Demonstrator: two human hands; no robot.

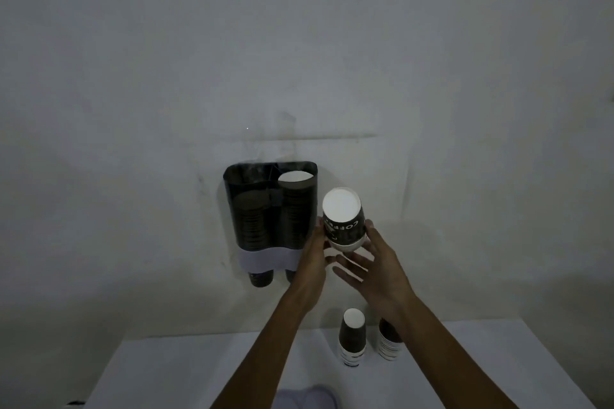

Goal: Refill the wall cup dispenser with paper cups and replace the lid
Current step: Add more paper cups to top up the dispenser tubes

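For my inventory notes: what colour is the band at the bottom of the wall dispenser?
Pale lilac-white, below the dark body of the dispenser; band in the head view.

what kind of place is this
Likely a plain drinks or break corner, dimly lit. A two-tube cup dispenser hangs on a bare wall, and stacks of paper cups stand upside down on a white table below.

The place looked like a plain, dim break or drinks corner, exact type unclear. A bare grey wall carried a twin-tube cup dispenser w/ stacked paper cups; more cup stacks stood on a white table below.
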